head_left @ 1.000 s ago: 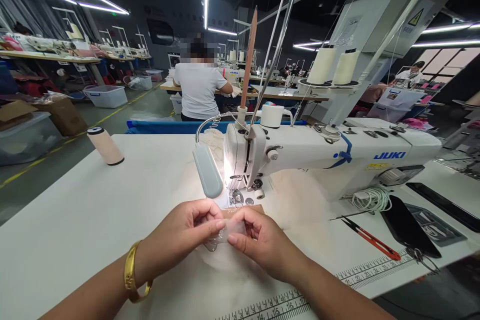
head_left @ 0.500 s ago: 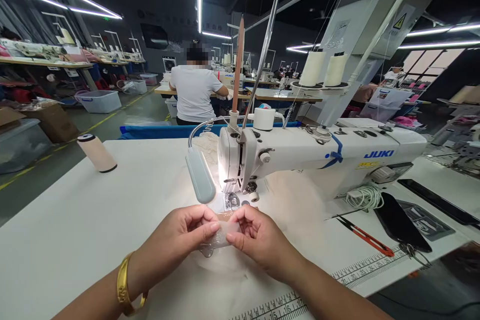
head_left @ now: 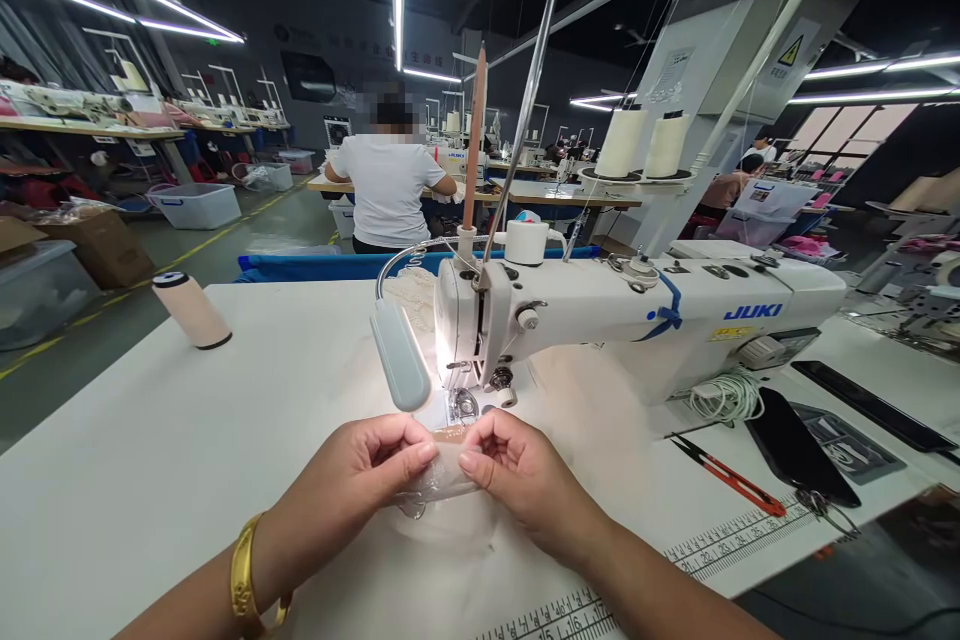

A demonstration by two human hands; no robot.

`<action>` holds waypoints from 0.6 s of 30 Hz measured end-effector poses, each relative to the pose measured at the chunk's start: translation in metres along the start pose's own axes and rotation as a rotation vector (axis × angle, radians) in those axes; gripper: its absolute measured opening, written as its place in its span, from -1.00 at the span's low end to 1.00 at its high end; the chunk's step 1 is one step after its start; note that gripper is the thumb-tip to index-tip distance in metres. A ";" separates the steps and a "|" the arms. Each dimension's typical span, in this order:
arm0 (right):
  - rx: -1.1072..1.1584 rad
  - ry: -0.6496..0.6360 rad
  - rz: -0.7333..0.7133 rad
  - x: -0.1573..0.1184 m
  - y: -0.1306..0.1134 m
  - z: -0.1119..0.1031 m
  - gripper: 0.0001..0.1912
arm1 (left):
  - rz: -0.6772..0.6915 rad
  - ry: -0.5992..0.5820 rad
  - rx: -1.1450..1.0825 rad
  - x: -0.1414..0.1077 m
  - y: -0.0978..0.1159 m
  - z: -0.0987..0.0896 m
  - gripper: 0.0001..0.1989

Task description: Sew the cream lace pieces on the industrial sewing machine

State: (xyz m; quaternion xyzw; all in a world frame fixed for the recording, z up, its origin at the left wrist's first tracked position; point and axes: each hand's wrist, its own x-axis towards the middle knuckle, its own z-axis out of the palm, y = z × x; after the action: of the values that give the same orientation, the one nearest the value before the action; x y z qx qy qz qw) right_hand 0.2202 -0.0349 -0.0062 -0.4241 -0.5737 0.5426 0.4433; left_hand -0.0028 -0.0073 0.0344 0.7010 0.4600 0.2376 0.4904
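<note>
A piece of thin, sheer pale fabric [head_left: 448, 472] stretches between my two hands, just in front of the sewing machine's needle area [head_left: 463, 405]. My left hand [head_left: 375, 465] pinches its left end between thumb and forefinger, and a gold bangle [head_left: 244, 575] circles that wrist. At the right end, my right hand [head_left: 529, 485] grips the fabric with thumb and curled fingers. A shiny, clear-looking edge hangs below the left fingertips. Behind the hands stands the white JUKI sewing machine [head_left: 585, 295], its lamp lighting the needle plate. Whether the fabric joins the sheer cloth on the table is unclear.
A peach thread cone [head_left: 193, 312] stands at the table's left edge. Rightward lie red-handled thread snips [head_left: 731, 478], a black phone [head_left: 802, 445] and a coiled pale cable [head_left: 726, 397]. A printed ruler [head_left: 577, 615] runs along the front edge. A person in white [head_left: 390, 185] sits ahead.
My fingertips have drawn slightly apart, so more of the sheer fabric shows between them. Both hands keep their hold close to the needle area.
</note>
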 end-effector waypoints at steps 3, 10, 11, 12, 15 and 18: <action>0.018 -0.017 -0.005 -0.002 -0.002 -0.001 -0.63 | -0.002 -0.004 0.013 0.000 0.001 0.000 -0.47; 0.018 -0.031 -0.004 -0.006 -0.007 -0.001 -0.58 | -0.011 -0.027 -0.022 -0.001 0.000 -0.001 -0.46; 0.015 -0.028 0.001 -0.006 -0.007 -0.001 -0.59 | -0.013 -0.027 -0.020 -0.001 0.000 -0.001 -0.45; 0.011 -0.024 0.007 -0.005 -0.006 -0.002 -0.59 | -0.013 -0.026 -0.014 0.000 0.000 0.000 -0.45; -0.010 -0.012 0.022 -0.003 -0.003 -0.003 -0.60 | -0.010 -0.021 0.008 0.001 0.001 0.001 -0.44; -0.069 0.004 0.006 -0.005 -0.004 -0.001 -0.62 | -0.005 -0.056 0.040 -0.002 0.006 -0.003 -0.46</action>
State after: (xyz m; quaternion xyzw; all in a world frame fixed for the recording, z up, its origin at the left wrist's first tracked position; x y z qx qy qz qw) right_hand 0.2227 -0.0400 -0.0026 -0.4420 -0.5899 0.5232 0.4277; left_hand -0.0039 -0.0083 0.0409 0.7160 0.4525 0.2071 0.4896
